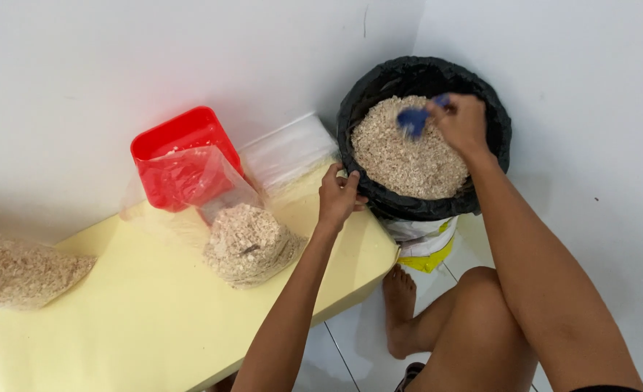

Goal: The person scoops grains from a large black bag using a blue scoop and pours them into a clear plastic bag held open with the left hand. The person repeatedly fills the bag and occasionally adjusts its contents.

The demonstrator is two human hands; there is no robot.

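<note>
A round bucket lined with a black bag [357,109] stands in the wall corner, filled with pale wood shavings [401,156]. My right hand [461,123] reaches into it, gripping a blurred blue scoop [413,120] over the shavings. My left hand [338,196] rests on the bucket's near rim, fingers curled over the black bag edge beside the yellow table [154,319]. On the table a clear plastic bag [249,243], partly filled with shavings, lies with its mouth against a red container [180,156].
Another bag of shavings [20,272] lies at the table's left edge. A stack of clear plastic bags [289,149] leans against the wall behind the table. My bare foot [400,308] and knee are on the white tiled floor below the bucket.
</note>
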